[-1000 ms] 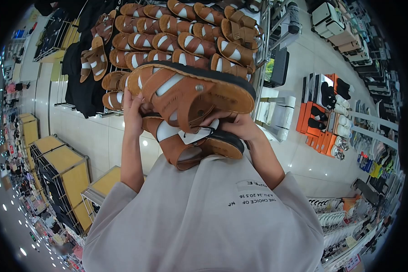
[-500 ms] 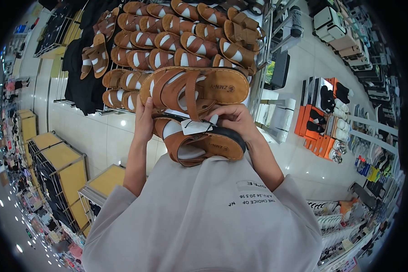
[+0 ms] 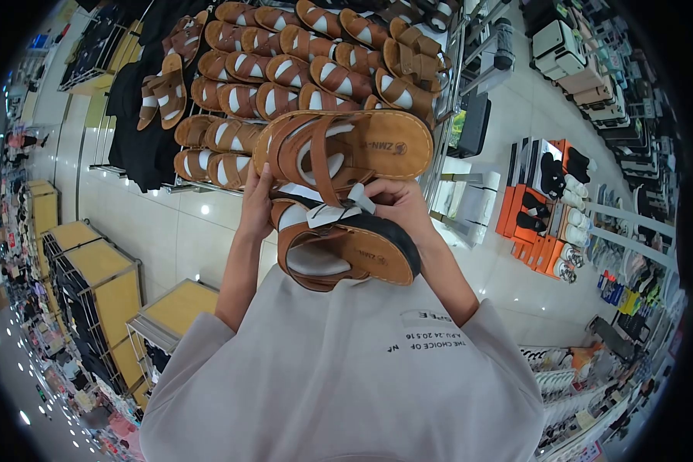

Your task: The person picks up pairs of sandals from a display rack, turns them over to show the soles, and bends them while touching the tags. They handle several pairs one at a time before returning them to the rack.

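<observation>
Two brown strapped sandals are held up before my chest, joined near a white tag (image 3: pixel 333 215). The upper sandal (image 3: pixel 396 146) shows its tan insole and stitched edge. Below it, the lower sandal (image 3: pixel 381 258) is tilted, its dark sole edge facing up and white paper inside. My left hand (image 3: pixel 257 202) grips the toe ends of the pair from the left, its fingers partly behind them. On the right, my right hand (image 3: pixel 396 202) is closed between the two sandals beside the tag, thumb and fingers pinching where they meet; its fingertips are partly hidden.
Rows of brown sandals (image 3: pixel 289 71) stuffed with white paper cover a display rack ahead. Black cloth (image 3: pixel 135 142) hangs at its left. Orange shoe boxes (image 3: pixel 525 223) with shoes stand to the right. Wooden-topped stands (image 3: pixel 92 250) are at the left, suitcases (image 3: pixel 566 46) at the upper right.
Both hands have shifted slightly right with the sandals. The lower sandal has tipped further, and the white tag has turned a little. The grip stays on the pair.
</observation>
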Action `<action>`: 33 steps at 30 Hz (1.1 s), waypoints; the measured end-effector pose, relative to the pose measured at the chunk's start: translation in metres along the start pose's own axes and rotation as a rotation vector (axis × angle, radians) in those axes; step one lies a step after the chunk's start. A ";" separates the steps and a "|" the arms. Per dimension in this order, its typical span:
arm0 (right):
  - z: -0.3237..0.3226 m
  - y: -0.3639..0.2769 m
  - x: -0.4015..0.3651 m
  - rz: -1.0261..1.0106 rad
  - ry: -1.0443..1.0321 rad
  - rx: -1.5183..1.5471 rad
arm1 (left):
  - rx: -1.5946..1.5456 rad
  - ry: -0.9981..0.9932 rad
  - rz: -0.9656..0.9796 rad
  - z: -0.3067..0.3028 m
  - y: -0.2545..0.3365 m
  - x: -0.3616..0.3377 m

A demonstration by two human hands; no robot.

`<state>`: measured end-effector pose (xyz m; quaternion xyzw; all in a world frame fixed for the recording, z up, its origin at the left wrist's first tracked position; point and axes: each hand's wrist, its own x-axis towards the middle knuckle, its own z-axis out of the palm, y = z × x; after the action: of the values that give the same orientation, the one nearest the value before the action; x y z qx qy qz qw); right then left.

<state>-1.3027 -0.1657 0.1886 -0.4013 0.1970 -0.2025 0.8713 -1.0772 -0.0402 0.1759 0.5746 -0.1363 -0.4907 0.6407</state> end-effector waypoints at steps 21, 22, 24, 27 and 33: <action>0.047 -0.031 -0.008 -0.739 0.058 -0.663 | -0.017 -0.121 -0.076 0.007 -0.009 -0.023; 0.046 -0.032 -0.009 -0.741 0.069 -0.662 | -0.006 -0.124 -0.073 0.007 -0.007 -0.022; 0.044 -0.033 -0.010 -0.745 0.092 -0.658 | 0.007 -0.127 -0.070 0.006 -0.004 -0.022; 0.040 -0.035 -0.011 -0.758 0.057 -0.635 | 0.045 -0.109 -0.044 0.006 0.002 -0.023; 0.023 -0.048 -0.019 -0.558 -0.025 -0.552 | 0.016 -0.082 0.106 -0.010 0.023 -0.013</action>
<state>-1.3163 -0.1698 0.2431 -0.6611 0.1168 -0.3662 0.6444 -1.0658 -0.0274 0.1978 0.5511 -0.1968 -0.4782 0.6549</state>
